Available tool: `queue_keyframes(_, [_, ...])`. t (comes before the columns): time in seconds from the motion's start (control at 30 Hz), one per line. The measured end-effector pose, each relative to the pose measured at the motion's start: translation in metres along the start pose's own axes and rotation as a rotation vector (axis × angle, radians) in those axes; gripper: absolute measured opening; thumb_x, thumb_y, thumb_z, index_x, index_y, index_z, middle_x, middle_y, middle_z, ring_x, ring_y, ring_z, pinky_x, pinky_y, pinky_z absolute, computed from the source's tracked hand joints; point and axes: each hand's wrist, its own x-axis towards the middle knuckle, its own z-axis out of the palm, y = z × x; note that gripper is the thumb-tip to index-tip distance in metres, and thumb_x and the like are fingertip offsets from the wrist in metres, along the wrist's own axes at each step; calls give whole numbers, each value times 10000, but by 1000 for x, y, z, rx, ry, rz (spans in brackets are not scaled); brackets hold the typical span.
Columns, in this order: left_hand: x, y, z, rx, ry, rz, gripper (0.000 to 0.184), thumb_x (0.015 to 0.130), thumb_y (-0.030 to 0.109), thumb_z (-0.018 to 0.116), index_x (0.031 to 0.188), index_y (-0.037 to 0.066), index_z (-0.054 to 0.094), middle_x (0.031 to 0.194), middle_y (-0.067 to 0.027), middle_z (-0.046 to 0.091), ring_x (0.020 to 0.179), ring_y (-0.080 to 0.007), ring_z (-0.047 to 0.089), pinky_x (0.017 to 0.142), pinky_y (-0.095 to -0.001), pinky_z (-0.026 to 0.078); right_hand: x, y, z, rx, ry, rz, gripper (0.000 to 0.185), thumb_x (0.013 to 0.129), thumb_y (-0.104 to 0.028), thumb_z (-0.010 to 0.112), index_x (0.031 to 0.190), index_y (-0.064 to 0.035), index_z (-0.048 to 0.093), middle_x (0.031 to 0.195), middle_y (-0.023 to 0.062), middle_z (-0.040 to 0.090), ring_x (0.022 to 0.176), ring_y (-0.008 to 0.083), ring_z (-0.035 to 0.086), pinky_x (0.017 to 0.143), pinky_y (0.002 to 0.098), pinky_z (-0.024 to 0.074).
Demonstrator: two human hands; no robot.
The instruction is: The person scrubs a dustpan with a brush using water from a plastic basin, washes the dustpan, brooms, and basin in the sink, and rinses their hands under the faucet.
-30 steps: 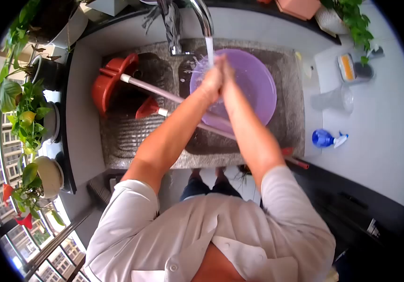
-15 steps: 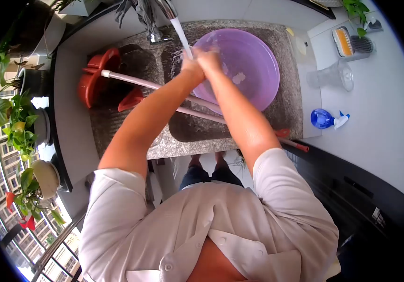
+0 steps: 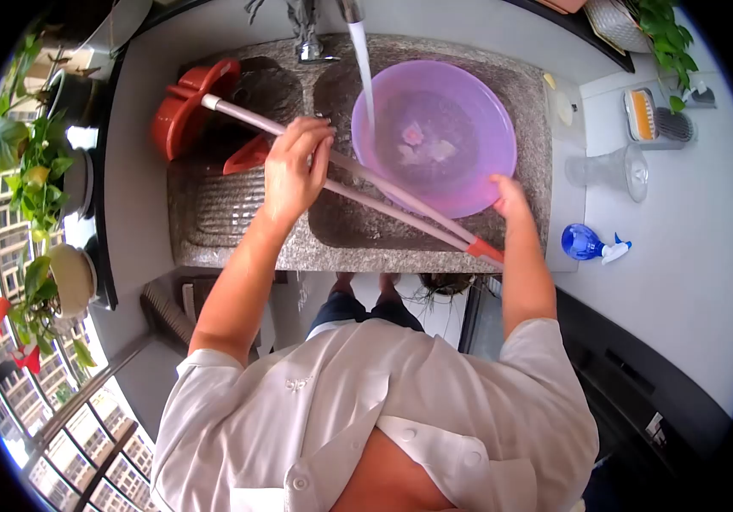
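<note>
A purple plastic basin (image 3: 503,128) sits in the right sink bowl, holding water and some pale pink-white patches at its bottom. My right hand (image 3: 509,198) grips the basin's near-right rim, thumb over the edge. Loosely bent fingers show on my left hand (image 3: 296,166), which is wet and over a pale pink pole (image 3: 243,113); I see nothing held in it. Water drops hang below that hand. A running water stream (image 3: 363,68) pours from the tap (image 3: 351,10) at the basin's left side.
A red plastic dustpan-like head (image 3: 174,124) lies in the left bowl, its poles crossing the stone sink (image 3: 204,247). To the right are a blue spray bottle (image 3: 584,242), a clear plastic vessel (image 3: 609,171) and brushes (image 3: 642,115). Potted plants (image 3: 38,205) line the left.
My hands have separated from under the tap. The left moved left and nearer me, over the pole; the right went to the basin rim. The view has turned slightly.
</note>
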Motion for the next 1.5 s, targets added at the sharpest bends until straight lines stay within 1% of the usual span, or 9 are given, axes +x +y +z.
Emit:
queue_keyframes(0.03, [-12,7,-9,-46,14,-33,105,889,16,666,988,12,703,1027,-153,695,984,-333,676,873,-385,535,-7,-20,-5,-45,12,-86,332,873,-103,635,1172,38,614,996,151,685,863,268,703,582,392,557])
queue_keyframes(0.2, [-98,3,-30,-77,-49,-227,137,906,50,673,1030,-4,700,1024,-160,698,977,-324,687,863,-362,535,-87,-65,-3,-921,519,-796,358,816,-210,602,1086,3,698,995,256,710,929,444,675,828,487,535])
queue_keyframes(0.3, [-132,-11,-32,-106,-111,-469,289,941,192,675,1156,-2,682,1085,-169,703,1007,-296,690,874,-353,533,-91,-42,28,-841,581,-859,410,791,-282,592,1105,-41,700,1007,290,684,969,497,631,920,505,484])
queue_keyframes(0.37, [-148,-13,-33,-289,-141,-869,434,957,318,669,1252,1,649,1162,-185,697,1052,-271,684,879,-354,533,-63,-29,26,-778,540,-801,407,789,-230,613,1098,24,693,1016,264,713,940,428,682,883,478,512])
queue_keyframes(0.5, [-161,-32,5,-724,-80,-1140,856,886,520,718,1450,-46,410,1271,-208,628,1086,-233,633,903,-336,532,-72,-58,28,-372,298,-544,335,783,-100,645,1051,98,682,898,141,692,769,219,654,689,356,515])
queue_keyframes(0.67, [-139,-30,44,-1122,-266,-1313,760,889,519,716,1368,-20,477,1198,-178,608,1039,-248,634,893,-383,551,-134,-126,17,-455,373,-736,373,794,-89,647,1123,85,666,879,104,670,727,170,615,651,333,493])
queue_keyframes(0.77, [-138,-35,83,-1178,-333,-1292,610,929,468,686,1268,-16,532,1138,-162,642,984,-242,665,842,-377,578,-185,-157,6,-577,503,-1011,405,821,-147,634,1176,47,660,977,152,716,815,267,681,742,385,522])
queue_keyframes(0.97, [-119,-24,96,-1358,-102,-1303,320,1034,291,550,1061,-22,613,914,-97,677,767,-185,676,671,-308,602,-304,-142,36,-999,875,-1308,438,891,-199,588,1301,-51,628,1201,165,697,1019,351,692,873,424,525])
queue_keyframes(1.5, [-100,-55,122,-1292,-33,-1317,309,1004,255,588,998,-52,623,837,-85,650,646,-180,655,584,-293,608,-351,-112,12,-795,1074,-1859,413,911,19,637,1321,-27,628,1267,163,673,1095,296,690,929,338,545])
